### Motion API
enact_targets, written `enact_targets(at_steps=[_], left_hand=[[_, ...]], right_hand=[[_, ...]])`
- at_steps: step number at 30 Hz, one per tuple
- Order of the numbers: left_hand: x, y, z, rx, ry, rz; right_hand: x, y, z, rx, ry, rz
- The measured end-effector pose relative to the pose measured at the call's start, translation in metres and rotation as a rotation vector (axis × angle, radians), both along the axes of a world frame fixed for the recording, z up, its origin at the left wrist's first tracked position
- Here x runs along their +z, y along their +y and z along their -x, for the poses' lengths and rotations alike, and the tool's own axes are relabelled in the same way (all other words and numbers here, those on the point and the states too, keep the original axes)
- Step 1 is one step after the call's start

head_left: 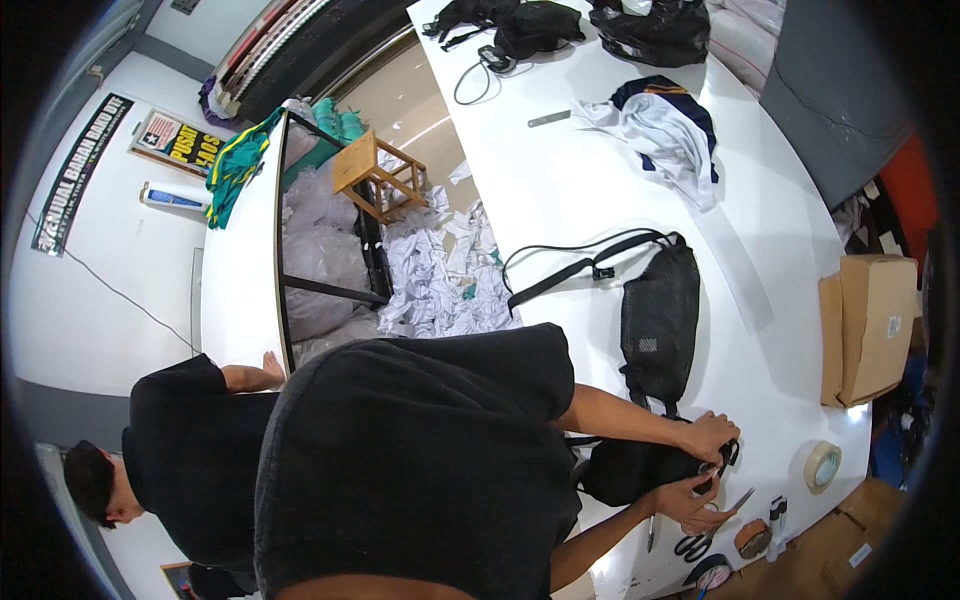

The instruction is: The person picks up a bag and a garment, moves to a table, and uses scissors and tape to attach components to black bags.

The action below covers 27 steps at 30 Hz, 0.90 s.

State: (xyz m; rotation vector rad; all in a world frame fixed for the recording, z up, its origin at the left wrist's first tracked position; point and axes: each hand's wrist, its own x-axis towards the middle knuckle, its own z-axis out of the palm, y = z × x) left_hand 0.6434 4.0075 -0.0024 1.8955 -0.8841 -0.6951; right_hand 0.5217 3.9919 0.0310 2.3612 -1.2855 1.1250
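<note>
A small black bag (628, 472) lies on the white table, one end between my two hands. My left hand (710, 437) curls over that end from above, fingers closed on its edge. From below, my right hand (688, 503) pinches the same end with thumb and forefinger, its other fingers stretched out; a small detail there is too covered to make out. Black-handled scissors (692, 546) lie just under my right hand. Close above the left forearm rests a black mesh waist bag (660, 320), its strap and buckle (602, 272) spread out to the left.
Tape rolls (822, 466), (752, 540) and a cardboard box (868, 330) sit at the right. A clear ruler (735, 270), white-and-navy cloth (655, 135) and black bags (540, 30) lie farther up. White scraps (440, 270) and a wooden stool (378, 175) are on the floor. Another person (190, 450) stands left.
</note>
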Motion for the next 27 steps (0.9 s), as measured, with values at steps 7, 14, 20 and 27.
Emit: enact_targets(at_steps=[7, 14, 20, 27], left_hand=[[0.007, -0.003, 0.005, 0.037, 0.025, -0.024], [0.012, 0.003, -0.001, 0.006, 0.060, -0.057], [0.026, 0.003, 0.003, -0.009, 0.024, -0.111], [0.014, 0.003, 0.004, 0.053, 0.022, -0.082]], right_hand=[[-0.012, -0.015, 0.011, 0.013, -0.046, -0.091], [-0.014, -0.027, 0.015, -0.035, 0.055, -0.270], [-0.028, -0.044, 0.034, -0.091, 0.129, -0.245], [0.008, -0.038, 0.018, 0.015, 0.251, -0.215]])
